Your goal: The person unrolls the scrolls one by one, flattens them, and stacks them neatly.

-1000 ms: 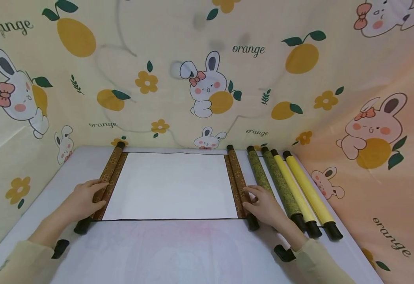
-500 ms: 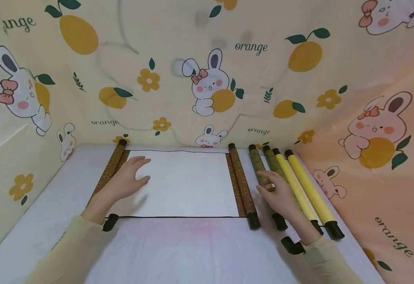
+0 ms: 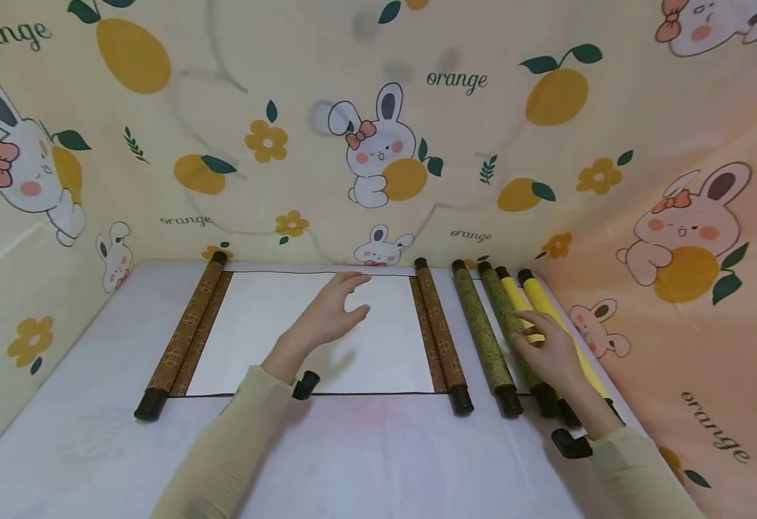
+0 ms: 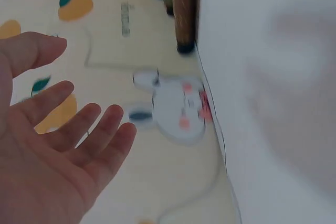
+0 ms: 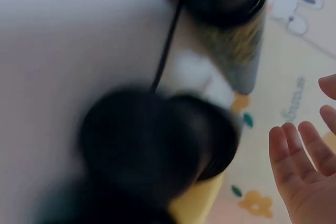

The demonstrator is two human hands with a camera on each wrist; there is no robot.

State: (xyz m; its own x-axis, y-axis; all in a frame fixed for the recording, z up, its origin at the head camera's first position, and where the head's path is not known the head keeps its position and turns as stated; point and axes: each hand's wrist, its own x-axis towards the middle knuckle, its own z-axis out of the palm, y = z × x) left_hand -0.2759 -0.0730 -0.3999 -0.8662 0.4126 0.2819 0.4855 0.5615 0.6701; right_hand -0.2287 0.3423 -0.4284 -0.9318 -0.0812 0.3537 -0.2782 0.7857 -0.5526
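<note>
A scroll with brown patterned ends lies spread on the table, its white paper (image 3: 255, 331) between a left brown roller (image 3: 184, 335) and a right brown roller (image 3: 442, 331). My left hand (image 3: 323, 310) is over the white paper, fingers extended and thumb apart, holding nothing; the left wrist view shows its spread fingers (image 4: 100, 145). My right hand (image 3: 550, 349) is over the green and yellow rollers at the right, overlapping the second green roller (image 3: 502, 303) and a yellow roller (image 3: 515, 292). In the right wrist view its fingers (image 5: 286, 156) are loosely extended with nothing between them.
Another green roller (image 3: 482, 324) lies just right of the brown scroll. An outer yellow roller (image 3: 547, 299) lies near the table's right edge. Printed cloth walls (image 3: 326, 58) rise behind and beside the white tabletop (image 3: 352, 461).
My left hand has left the left brown roller and moved right over the paper. My right hand has left the right brown roller and moved right over the green and yellow rollers.
</note>
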